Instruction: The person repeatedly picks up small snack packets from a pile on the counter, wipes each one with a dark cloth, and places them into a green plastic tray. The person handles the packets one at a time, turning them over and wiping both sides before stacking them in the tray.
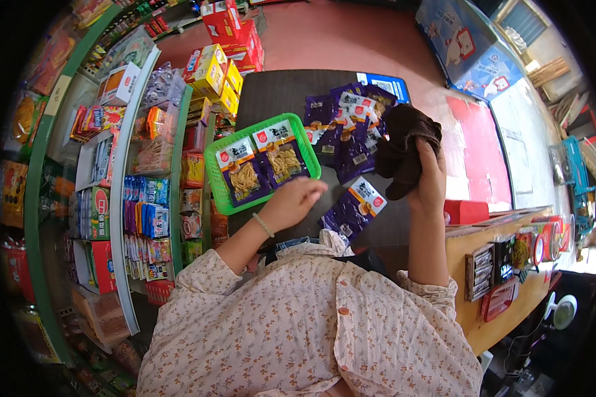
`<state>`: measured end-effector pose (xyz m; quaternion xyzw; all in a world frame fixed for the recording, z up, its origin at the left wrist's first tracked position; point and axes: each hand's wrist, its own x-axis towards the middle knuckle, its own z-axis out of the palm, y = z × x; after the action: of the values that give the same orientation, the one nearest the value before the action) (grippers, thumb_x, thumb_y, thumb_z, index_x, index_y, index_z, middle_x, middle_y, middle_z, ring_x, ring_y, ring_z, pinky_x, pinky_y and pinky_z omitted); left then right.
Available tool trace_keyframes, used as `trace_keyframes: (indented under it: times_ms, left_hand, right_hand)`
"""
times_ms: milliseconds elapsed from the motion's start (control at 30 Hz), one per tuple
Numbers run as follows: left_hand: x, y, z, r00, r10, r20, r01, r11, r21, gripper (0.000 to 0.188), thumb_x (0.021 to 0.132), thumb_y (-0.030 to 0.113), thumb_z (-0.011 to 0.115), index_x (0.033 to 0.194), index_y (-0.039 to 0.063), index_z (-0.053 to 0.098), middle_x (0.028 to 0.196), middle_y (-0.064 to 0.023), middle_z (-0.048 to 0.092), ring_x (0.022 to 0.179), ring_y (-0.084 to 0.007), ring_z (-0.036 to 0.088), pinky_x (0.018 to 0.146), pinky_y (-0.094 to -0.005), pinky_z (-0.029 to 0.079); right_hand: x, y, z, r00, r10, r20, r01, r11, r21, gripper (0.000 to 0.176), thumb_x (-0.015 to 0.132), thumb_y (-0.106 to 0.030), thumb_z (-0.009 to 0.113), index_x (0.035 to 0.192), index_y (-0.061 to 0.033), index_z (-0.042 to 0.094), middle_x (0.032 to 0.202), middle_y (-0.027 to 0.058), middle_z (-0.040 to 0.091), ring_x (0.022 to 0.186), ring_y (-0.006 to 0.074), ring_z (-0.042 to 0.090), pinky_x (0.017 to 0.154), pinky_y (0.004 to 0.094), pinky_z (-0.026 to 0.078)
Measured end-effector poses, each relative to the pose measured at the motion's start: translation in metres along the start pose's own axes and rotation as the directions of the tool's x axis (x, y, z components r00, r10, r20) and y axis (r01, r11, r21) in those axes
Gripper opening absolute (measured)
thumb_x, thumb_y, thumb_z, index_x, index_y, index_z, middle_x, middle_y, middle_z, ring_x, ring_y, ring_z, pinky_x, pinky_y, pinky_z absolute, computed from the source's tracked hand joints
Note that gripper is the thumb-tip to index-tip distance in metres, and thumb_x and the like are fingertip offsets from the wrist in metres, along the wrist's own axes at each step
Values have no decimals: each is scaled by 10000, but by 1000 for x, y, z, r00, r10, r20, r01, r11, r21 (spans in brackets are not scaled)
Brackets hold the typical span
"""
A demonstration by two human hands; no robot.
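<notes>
My right hand (428, 173) grips a dark brown cloth (408, 149) above the right side of a dark table (273, 89). Beside the near rim of a green plastic basket (213, 191) is my left hand (298, 201), its fingers loosely curled with nothing visible in them. Two purple-and-white snack packets, a left one (241, 173) and a right one (280, 151), lie side by side in the basket. A pile of similar packets (345, 126) spreads between basket and cloth, partly hidden by the cloth. One single packet (355, 206) rests nearer my body.
Shelves of packaged snacks (149, 198) stand close on the left. Yellow cartons (208, 72) and red cartons (238, 42) are stacked past the table's far left corner. To the right, a wooden counter (491, 322) bears jars and small boxes. A blue printed box (472, 49) stands at the far right.
</notes>
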<state>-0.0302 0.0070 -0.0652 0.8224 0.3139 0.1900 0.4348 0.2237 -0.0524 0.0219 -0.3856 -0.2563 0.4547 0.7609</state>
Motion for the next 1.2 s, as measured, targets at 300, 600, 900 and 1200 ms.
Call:
trace_keyframes:
  times_ms: [300, 600, 900, 1200]
  left_hand:
    - [28, -46, 90, 912, 35, 408, -118, 977, 179, 206, 907, 218, 571, 994, 79, 695, 947, -146, 665, 963, -325, 630, 849, -434, 506]
    - [34, -59, 119, 838, -89, 539, -69, 962, 266, 409, 882, 236, 625, 1264, 96, 577, 1203, -226, 549, 1126, -395, 567, 993, -459, 453]
    - [31, -58, 132, 952, -266, 150, 192, 904, 382, 447, 853, 248, 670, 1212, 18, 534, 1180, -228, 513, 1133, -405, 544, 973, -447, 455]
    - [52, -70, 135, 776, -460, 431, 533, 845, -57, 452, 839, 404, 722, 915, -36, 655, 795, -160, 688, 727, -266, 655, 695, -367, 516]
  right_hand:
    - [-25, 39, -134, 859, 484, -168, -493, 692, -528, 429, 859, -75, 645, 1269, 11, 552, 1089, 82, 654, 991, 166, 628, 878, 301, 508]
    - [-38, 129, -181, 790, 580, -198, -528, 479, -702, 650, 744, -199, 771, 1305, 15, 524, 1194, 134, 618, 1098, 225, 592, 956, 309, 468]
    - [-56, 126, -162, 910, 316, -269, -345, 216, -913, 638, 701, -362, 761, 1164, 51, 612, 1095, 248, 638, 1016, 352, 636, 904, 399, 508]
    - [-81, 131, -175, 730, 620, -288, -664, 543, -515, 512, 791, -245, 731, 1191, 46, 605, 1064, 145, 682, 927, 215, 662, 822, 321, 534]
